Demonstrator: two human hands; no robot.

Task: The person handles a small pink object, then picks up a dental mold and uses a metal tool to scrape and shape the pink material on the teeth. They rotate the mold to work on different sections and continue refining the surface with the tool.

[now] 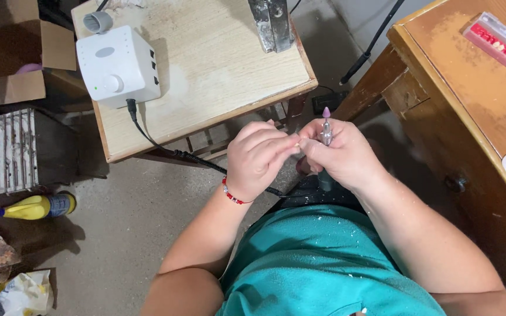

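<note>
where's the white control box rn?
Head view, upper left: the white control box sits on the pale wooden table's left edge, its black cable running toward the hands.

Tiny piece in left hand [257, 157] indiscernible; handpiece [325, 136] body hidden by fingers

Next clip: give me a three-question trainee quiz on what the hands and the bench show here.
1. True or false: the right hand holds a rotary handpiece with its purple conical tip pointing away from the person.
2. Which hand wears the red bead bracelet?
A. the left hand
B. the right hand
C. neither
3. Fill in: the black cable runs from the white ____ on the small wooden table.

Key
1. True.
2. A.
3. Control box. Whatever small piece the left fingertips pinch against the tool is too hidden to name.
</note>
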